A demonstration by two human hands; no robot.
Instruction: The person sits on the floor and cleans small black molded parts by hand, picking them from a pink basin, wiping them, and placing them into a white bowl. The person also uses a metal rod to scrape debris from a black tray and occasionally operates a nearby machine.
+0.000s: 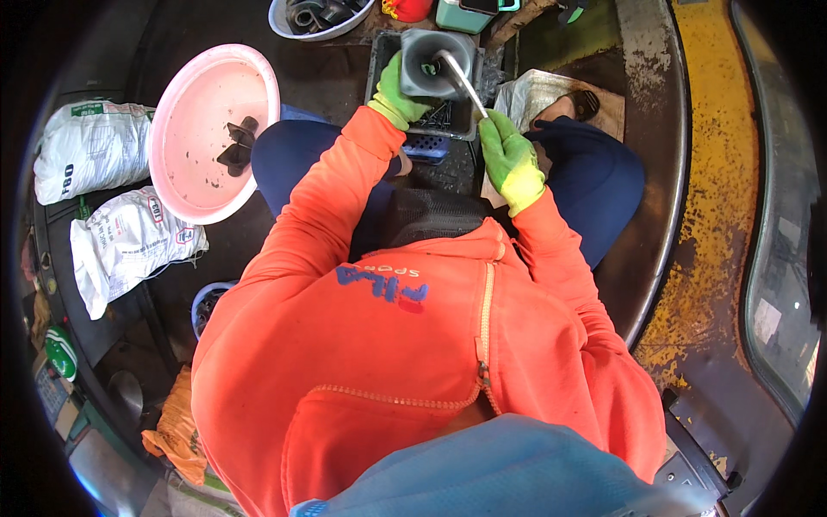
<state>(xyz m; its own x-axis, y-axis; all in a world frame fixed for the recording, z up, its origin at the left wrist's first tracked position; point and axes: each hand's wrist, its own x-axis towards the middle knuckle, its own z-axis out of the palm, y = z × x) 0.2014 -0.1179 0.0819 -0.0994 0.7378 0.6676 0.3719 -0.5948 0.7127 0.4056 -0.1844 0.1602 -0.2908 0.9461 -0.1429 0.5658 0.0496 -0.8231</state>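
Observation:
My left hand (398, 96), in a green and yellow glove, grips the side of a grey, funnel-like part (413, 76) with a round hollow mouth. My right hand (512, 162), gloved alike, is closed round a slim metal rod (465, 84). The rod's bent far end reaches into the mouth of the grey part; its tip is hard to make out. Beneath the part sits a dark tray (379, 67) with small dark pieces in it. Under that tray a blue perforated basket (427, 148) shows.
Left of my knee, a tilted pink basin (178, 138) holds a dark part (240, 145). Two white sacks (93, 155) lie beyond it. At the top are a basin of dark parts (289, 28) and a green container (463, 17). Worn yellow metal (711, 198) runs along the right.

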